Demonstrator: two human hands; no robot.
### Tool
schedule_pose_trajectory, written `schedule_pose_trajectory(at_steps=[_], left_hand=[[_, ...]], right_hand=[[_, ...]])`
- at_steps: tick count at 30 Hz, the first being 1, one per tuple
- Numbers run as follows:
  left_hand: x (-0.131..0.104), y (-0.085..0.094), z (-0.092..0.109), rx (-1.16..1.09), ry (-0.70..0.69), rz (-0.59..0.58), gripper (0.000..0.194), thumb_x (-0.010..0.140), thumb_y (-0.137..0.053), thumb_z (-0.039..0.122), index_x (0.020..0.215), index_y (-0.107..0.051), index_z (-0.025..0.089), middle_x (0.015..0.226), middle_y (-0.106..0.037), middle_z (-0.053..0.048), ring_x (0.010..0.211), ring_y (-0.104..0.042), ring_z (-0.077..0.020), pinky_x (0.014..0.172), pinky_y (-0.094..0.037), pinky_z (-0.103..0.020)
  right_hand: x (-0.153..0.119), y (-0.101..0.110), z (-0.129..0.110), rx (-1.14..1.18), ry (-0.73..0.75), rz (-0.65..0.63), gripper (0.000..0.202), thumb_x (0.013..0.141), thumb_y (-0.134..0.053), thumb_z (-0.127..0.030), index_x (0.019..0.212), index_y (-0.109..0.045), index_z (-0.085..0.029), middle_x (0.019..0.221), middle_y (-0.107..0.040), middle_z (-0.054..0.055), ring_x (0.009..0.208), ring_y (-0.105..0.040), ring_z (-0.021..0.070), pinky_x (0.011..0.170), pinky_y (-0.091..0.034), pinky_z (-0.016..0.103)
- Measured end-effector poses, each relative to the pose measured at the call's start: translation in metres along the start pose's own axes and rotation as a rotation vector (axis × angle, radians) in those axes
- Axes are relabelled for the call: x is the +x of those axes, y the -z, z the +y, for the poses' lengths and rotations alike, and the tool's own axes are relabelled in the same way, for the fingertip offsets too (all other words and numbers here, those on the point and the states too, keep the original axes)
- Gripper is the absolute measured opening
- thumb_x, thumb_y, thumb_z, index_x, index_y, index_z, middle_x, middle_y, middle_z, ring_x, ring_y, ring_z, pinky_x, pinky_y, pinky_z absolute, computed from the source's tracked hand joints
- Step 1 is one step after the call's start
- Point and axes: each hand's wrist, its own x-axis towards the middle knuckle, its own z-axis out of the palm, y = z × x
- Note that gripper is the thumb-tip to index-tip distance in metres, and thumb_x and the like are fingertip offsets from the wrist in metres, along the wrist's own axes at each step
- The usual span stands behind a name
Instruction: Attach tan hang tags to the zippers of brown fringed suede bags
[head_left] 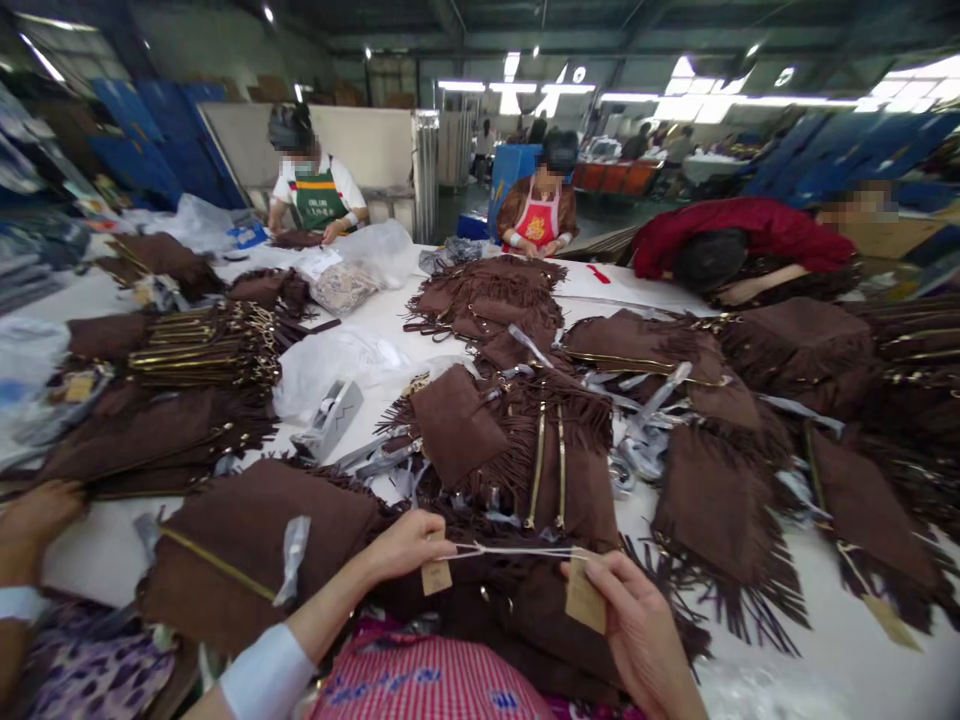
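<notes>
My left hand (405,546) pinches one end of a thin white string (525,551), and a small tan hang tag (436,577) dangles just under its fingers. The fingers of my right hand (637,605) are closed on a larger tan hang tag (586,600) at the other end. Between both hands the string is pulled taut. Below it lies a dark brown bag (517,610) with metal rings, close against the red-checked apron. Left of my left hand is a brown fringed bag (270,520) with a gold zipper.
Brown fringed bags cover much of the white table, including a stack with gold zippers (195,345) at left. A grey box (334,420) and clear plastic bags (337,365) lie among them. Several people work around the table; another person's hand (41,515) rests at far left.
</notes>
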Motion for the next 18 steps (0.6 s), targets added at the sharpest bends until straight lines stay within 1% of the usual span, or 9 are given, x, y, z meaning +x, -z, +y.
schedule_pose_trajectory(at_steps=[2,3,6,9,10,12,14,16,18], left_hand=[[0.004,-0.009,-0.014,0.224,0.05,0.009,0.027,0.075,-0.06,0.03,0.058,-0.043,0.018,0.058,-0.042,0.005,0.059,-0.042,-0.011,0.054,-0.029,-0.021],[0.006,-0.012,-0.019,0.293,0.068,0.018,0.027,0.075,-0.061,0.029,0.058,-0.043,0.018,0.058,-0.045,0.004,0.061,-0.045,-0.012,0.056,-0.03,-0.022],[0.007,-0.017,-0.029,0.371,0.104,0.053,0.023,0.08,-0.057,0.027,0.061,-0.048,0.018,0.065,-0.054,0.0,0.068,-0.053,-0.0154,0.06,-0.035,-0.023],[0.006,-0.016,-0.028,0.438,0.102,0.07,0.013,0.081,-0.058,0.028,0.074,-0.057,0.017,0.077,-0.063,-0.004,0.077,-0.06,-0.0197,0.067,-0.041,-0.026],[0.005,-0.016,-0.024,0.46,0.101,0.081,0.01,0.08,-0.061,0.027,0.08,-0.06,0.017,0.084,-0.065,-0.006,0.083,-0.061,-0.022,0.072,-0.043,-0.028],[0.007,-0.019,-0.01,0.51,0.054,0.137,0.016,0.079,-0.063,0.024,0.093,-0.062,0.016,0.102,-0.065,-0.01,0.098,-0.059,-0.0262,0.085,-0.044,-0.034],[0.011,-0.024,0.01,0.538,-0.066,0.229,0.02,0.084,-0.058,0.021,0.104,-0.062,0.016,0.114,-0.062,-0.011,0.109,-0.055,-0.0262,0.096,-0.04,-0.036],[0.02,-0.033,0.032,0.525,-0.216,0.299,0.02,0.09,-0.051,0.018,0.107,-0.061,0.018,0.115,-0.062,-0.008,0.11,-0.054,-0.0225,0.099,-0.04,-0.033],[0.031,-0.041,0.051,0.499,-0.317,0.315,0.02,0.092,-0.048,0.017,0.105,-0.062,0.019,0.11,-0.064,-0.006,0.106,-0.056,-0.0199,0.096,-0.043,-0.031]], right_hand=[[-0.006,0.012,-0.001,0.047,-0.011,0.01,0.035,0.056,-0.09,-0.039,0.066,-0.064,-0.017,0.075,-0.074,0.003,0.065,-0.066,0.0158,0.056,-0.053,0.022],[-0.009,0.015,-0.002,0.093,-0.009,0.012,0.035,0.055,-0.09,-0.037,0.067,-0.063,-0.017,0.078,-0.074,0.003,0.066,-0.066,0.0157,0.055,-0.052,0.021],[-0.015,0.024,-0.007,0.232,0.019,0.015,0.035,0.055,-0.09,-0.033,0.068,-0.062,-0.018,0.092,-0.075,0.003,0.075,-0.069,0.0171,0.053,-0.052,0.019],[-0.016,0.031,-0.014,0.239,0.033,-0.041,0.034,0.057,-0.089,-0.032,0.068,-0.06,-0.018,0.093,-0.074,0.004,0.081,-0.071,0.0202,0.054,-0.054,0.02],[-0.016,0.031,-0.017,0.224,0.03,-0.079,0.034,0.058,-0.089,-0.032,0.067,-0.059,-0.018,0.091,-0.074,0.004,0.081,-0.071,0.0204,0.054,-0.054,0.02],[-0.017,0.03,-0.023,0.194,0.016,-0.185,0.032,0.063,-0.086,-0.032,0.068,-0.058,-0.018,0.087,-0.072,0.003,0.077,-0.07,0.0192,0.054,-0.055,0.022],[-0.019,0.023,-0.029,0.191,0.009,-0.3,0.029,0.067,-0.083,-0.032,0.07,-0.057,-0.019,0.082,-0.07,0.002,0.071,-0.068,0.0164,0.053,-0.054,0.022],[-0.02,0.015,-0.033,0.22,0.024,-0.391,0.029,0.069,-0.081,-0.033,0.072,-0.056,-0.02,0.076,-0.066,-0.001,0.062,-0.064,0.0133,0.05,-0.051,0.02],[-0.019,0.008,-0.035,0.245,0.047,-0.445,0.029,0.071,-0.08,-0.035,0.073,-0.055,-0.02,0.071,-0.062,-0.003,0.056,-0.059,0.011,0.047,-0.048,0.019]])
